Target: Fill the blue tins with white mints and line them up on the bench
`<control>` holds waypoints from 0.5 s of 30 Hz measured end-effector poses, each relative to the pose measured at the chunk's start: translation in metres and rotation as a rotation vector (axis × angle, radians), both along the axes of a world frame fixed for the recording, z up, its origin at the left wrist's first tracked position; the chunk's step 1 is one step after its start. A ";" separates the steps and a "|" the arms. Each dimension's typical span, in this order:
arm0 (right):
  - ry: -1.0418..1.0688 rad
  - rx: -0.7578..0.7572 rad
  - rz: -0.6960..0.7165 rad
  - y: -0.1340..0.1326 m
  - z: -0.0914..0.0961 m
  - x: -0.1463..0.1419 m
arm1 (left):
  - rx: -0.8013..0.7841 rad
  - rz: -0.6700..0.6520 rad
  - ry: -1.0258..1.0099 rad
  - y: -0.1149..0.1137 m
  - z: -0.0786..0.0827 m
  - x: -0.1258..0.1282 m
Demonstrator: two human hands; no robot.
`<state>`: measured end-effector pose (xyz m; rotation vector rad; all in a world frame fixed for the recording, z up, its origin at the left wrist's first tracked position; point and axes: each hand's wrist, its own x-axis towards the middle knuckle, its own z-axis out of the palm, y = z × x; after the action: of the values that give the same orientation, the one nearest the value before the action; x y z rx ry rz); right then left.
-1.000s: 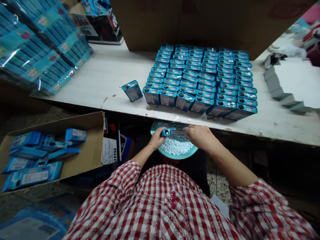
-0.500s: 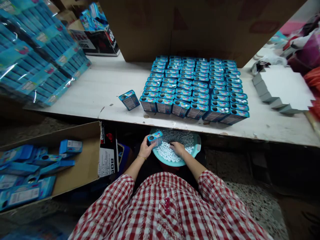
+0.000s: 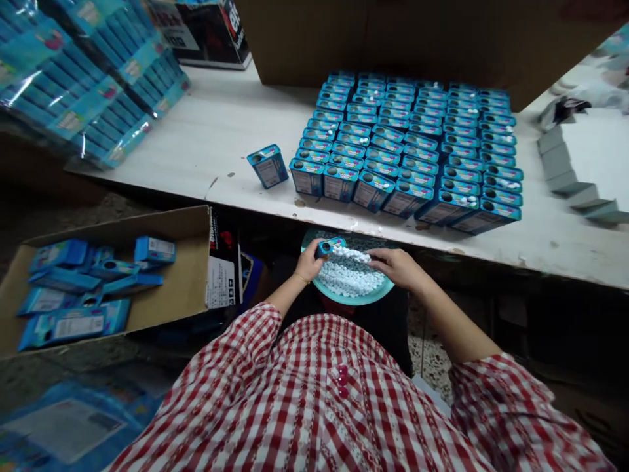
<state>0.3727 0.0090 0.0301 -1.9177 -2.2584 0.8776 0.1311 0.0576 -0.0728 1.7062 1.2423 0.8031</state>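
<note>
Over the turquoise basin [image 3: 366, 300], my left hand [image 3: 309, 262] is wrapped round a small blue box [image 3: 324, 248] with a dark round hole in its top. White pellets [image 3: 348, 278] fill the basin. At its right side my right hand [image 3: 396, 265] is closed on what looks like a narrow scoop [image 3: 358, 255], heaped with pellets and reaching to the box's top. The pellets hide most of the scoop. Ahead on the white table [image 3: 211, 131] stand close rows of similar blue boxes [image 3: 403, 151], some with pellets on top. One single box [image 3: 268, 167] stands left of the rows.
At my left, an open carton [image 3: 181, 275] holds several blue boxes lying loose. Plastic-wrapped packs [image 3: 93, 85] of blue boxes stand at the table's left end. A large cardboard sheet [image 3: 393, 39] rises behind the rows. White folded card [image 3: 597, 157] lies at the right.
My right hand has come up out of the pellets and moved right, bringing a heaped scoop to the box. The box stays in my left hand. The view has shifted downward.
</note>
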 end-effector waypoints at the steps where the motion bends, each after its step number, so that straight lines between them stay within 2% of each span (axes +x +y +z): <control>1: -0.067 0.002 0.019 0.003 0.009 -0.005 | 0.023 -0.028 0.016 0.000 0.000 0.003; 6: -0.391 0.001 0.107 0.013 0.040 -0.039 | 0.130 -0.126 0.102 -0.002 -0.002 0.009; 10: -0.500 0.010 0.181 0.017 0.055 -0.063 | 0.150 -0.134 0.155 -0.001 -0.005 0.007; 13: -0.517 0.027 0.184 0.017 0.063 -0.063 | 0.154 -0.117 0.115 -0.001 -0.007 0.006; 15: -0.518 0.045 0.160 0.013 0.062 -0.050 | 0.136 -0.096 0.074 0.000 -0.008 0.003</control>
<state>0.3222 0.0224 0.0921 -2.1642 -2.7074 0.3562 0.1343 0.0573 -0.0806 1.9058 1.1678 0.7889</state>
